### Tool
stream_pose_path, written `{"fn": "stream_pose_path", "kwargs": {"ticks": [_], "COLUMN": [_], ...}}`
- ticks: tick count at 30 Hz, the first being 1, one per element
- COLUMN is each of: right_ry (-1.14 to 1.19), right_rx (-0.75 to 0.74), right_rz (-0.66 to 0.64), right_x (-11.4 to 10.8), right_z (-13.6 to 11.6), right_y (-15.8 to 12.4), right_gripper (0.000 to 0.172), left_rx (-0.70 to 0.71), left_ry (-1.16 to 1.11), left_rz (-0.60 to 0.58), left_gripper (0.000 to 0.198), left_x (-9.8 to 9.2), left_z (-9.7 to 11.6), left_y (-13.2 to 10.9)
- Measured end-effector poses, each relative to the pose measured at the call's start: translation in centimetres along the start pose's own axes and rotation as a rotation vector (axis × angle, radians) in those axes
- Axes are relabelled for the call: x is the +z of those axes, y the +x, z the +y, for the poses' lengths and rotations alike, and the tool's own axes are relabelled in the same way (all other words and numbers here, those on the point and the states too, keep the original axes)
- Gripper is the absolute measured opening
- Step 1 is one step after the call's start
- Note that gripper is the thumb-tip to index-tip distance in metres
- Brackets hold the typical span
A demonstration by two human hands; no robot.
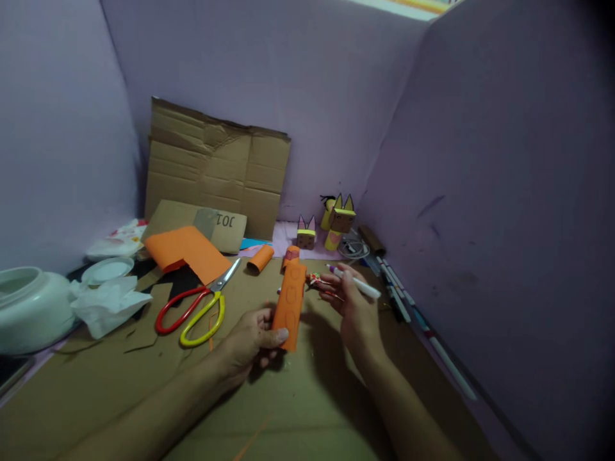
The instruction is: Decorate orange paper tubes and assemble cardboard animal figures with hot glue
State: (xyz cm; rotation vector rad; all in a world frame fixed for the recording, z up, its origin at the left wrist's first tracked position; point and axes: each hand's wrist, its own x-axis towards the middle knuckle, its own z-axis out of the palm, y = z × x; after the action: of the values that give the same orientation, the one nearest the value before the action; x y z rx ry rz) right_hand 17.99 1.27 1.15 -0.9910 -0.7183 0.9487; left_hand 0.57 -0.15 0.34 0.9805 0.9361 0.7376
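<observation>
My left hand is closed on a long orange paper strip, pinching its lower end so that it stands tilted above the cardboard work surface. Faint outlines are drawn on the strip. To its right, my right hand grips a white marker whose purple tip points left toward the strip. A small orange paper roll and another orange piece lie just beyond the strip.
Scissors with red and yellow handles lie to the left, next to an orange sheet and crumpled tissue. A white pot sits far left. Folded cardboard leans on the back wall. Paper figures and several pens lie along the right wall.
</observation>
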Motion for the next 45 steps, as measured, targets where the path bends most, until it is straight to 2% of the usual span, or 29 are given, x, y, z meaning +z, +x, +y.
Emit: {"fn": "stream_pose_path", "kwargs": {"ticks": [4,7,10,15,20,24,32,39,45], "right_ry": [-0.066,-0.221,-0.389,-0.503,-0.572,-0.616,-0.678,-0.694,-0.685], "right_rx": [-0.135,-0.326,-0.426,-0.411,-0.420,-0.502,-0.597,-0.619,-0.616], "right_rz": [-0.017,-0.139,-0.258,-0.341,-0.404,-0.414,-0.447,-0.468,-0.475], "right_x": [-0.4,-0.7,-0.9,-1.2,-1.3,-1.4,-1.2,-1.1,-1.2], "right_z": [-0.8,-0.9,-0.6,0.2,0.7,0.6,0.5,0.5,0.7], "right_y": [-0.8,-2.1,-3.0,-3.3,-3.2,-3.1,-3.0,-2.9,-2.9], "right_gripper": [0.041,0.029,0.015,0.015,0.014,0.012,0.010,0.010,0.008], "left_rx": [0.018,0.010,-0.018,-0.060,-0.117,-0.118,-0.112,-0.132,-0.133], "left_ry": [0.004,-0.010,-0.026,-0.050,-0.056,-0.085,-0.138,-0.139,-0.155], "left_rz": [0.120,0.174,0.194,0.187,0.205,0.262,0.289,0.296,0.304], "left_gripper": [0.039,0.033,0.028,0.031,0.019,0.017,0.019,0.022,0.017], "left_x": [-0.3,-0.3,-0.3,-0.1,0.2,0.4,0.5,0.5,0.6], "left_z": [-0.3,-0.5,-0.4,0.0,0.5,0.6,0.6,0.7,0.6], "left_y": [0.5,0.7,0.8,0.5,0.3,0.3,0.4,0.4,0.3]}}
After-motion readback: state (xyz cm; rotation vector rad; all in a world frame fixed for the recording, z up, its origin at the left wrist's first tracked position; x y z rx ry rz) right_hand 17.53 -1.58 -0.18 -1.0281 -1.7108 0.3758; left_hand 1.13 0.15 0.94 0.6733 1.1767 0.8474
